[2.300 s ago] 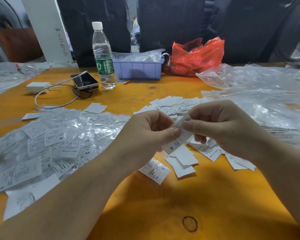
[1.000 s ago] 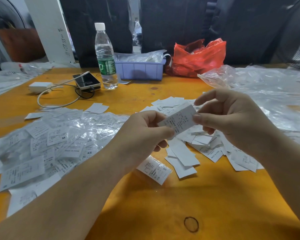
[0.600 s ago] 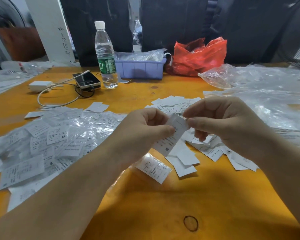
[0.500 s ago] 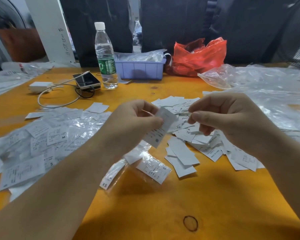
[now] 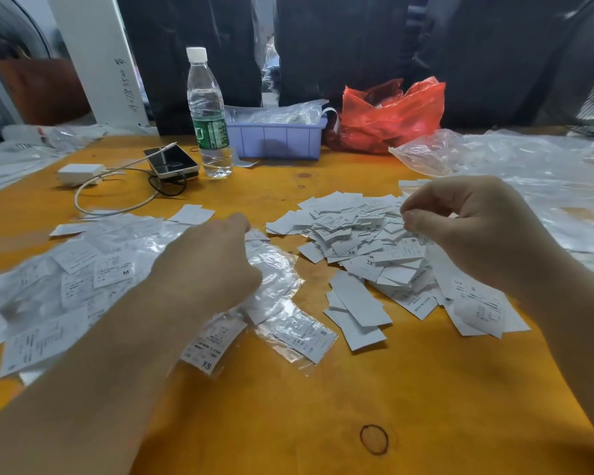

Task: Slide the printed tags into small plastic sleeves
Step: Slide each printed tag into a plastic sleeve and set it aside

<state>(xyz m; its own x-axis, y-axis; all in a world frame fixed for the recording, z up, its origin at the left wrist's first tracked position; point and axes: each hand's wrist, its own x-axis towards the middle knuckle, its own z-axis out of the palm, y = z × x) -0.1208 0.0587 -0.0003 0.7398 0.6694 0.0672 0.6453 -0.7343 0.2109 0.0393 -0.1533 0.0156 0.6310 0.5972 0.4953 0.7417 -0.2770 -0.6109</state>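
Orange wooden table (image 5: 288, 423), scattered tags (image 5: 357, 234), dark backdrop (image 5: 357, 46)

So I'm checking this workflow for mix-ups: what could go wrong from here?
The sleeved pile spreads toward the loose tags, so finished and unfinished pieces could mingle. The left hand, moving over slippery sleeves, might sweep some away. The water bottle stands by the phone; a knock could tip it.

2 hands (image 5: 203, 265), 1 bottle (image 5: 208, 114), 1 phone (image 5: 170, 162), 1 red bag (image 5: 391, 114).
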